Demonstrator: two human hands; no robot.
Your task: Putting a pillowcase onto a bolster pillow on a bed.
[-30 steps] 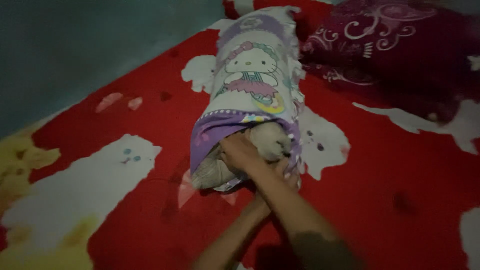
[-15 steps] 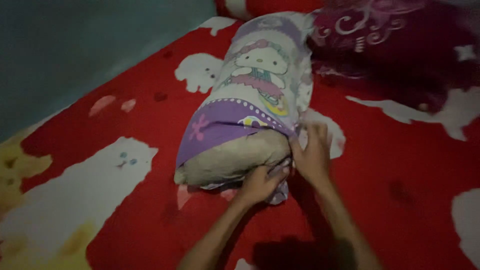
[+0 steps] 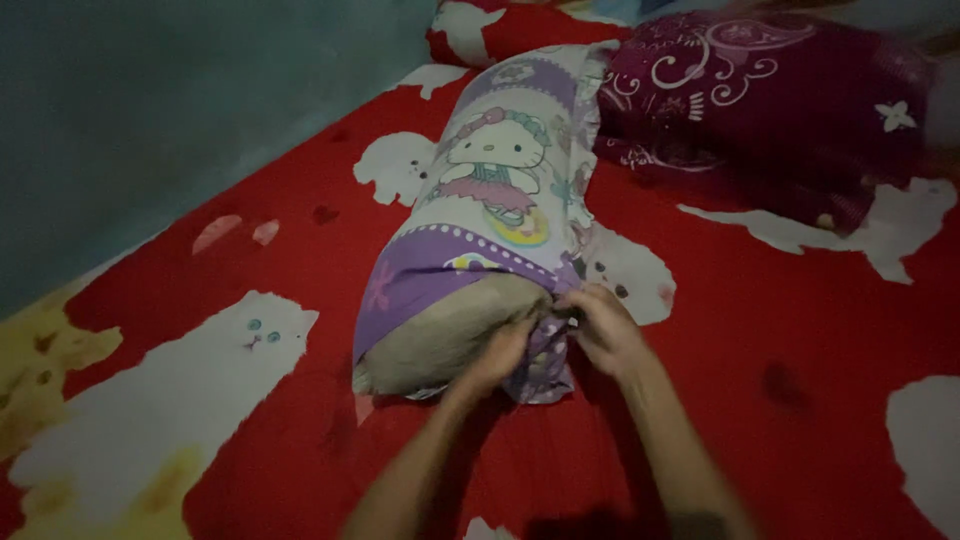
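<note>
A long bolster pillow lies on the red bed sheet [image 3: 780, 330], wrapped in a purple and white cartoon-print cover [image 3: 500, 190]. Its bare beige end [image 3: 440, 335] sticks out of the cover's open mouth toward me. My left hand [image 3: 500, 352] grips the purple hem at the lower right corner of that opening. My right hand [image 3: 600, 325] pinches the same bunched hem just beside it, fingers closed on the cloth. Both forearms reach in from the bottom edge.
A dark maroon pillow [image 3: 770, 110] with white swirls lies at the back right, touching the bolster's far end. A grey-green wall [image 3: 160, 110] runs along the bed's left side. The sheet carries white cat figures [image 3: 170, 400].
The hands have come together on the cover's hem at the lower right of the opening. Earlier my right hand was flat at the bolster's side.
</note>
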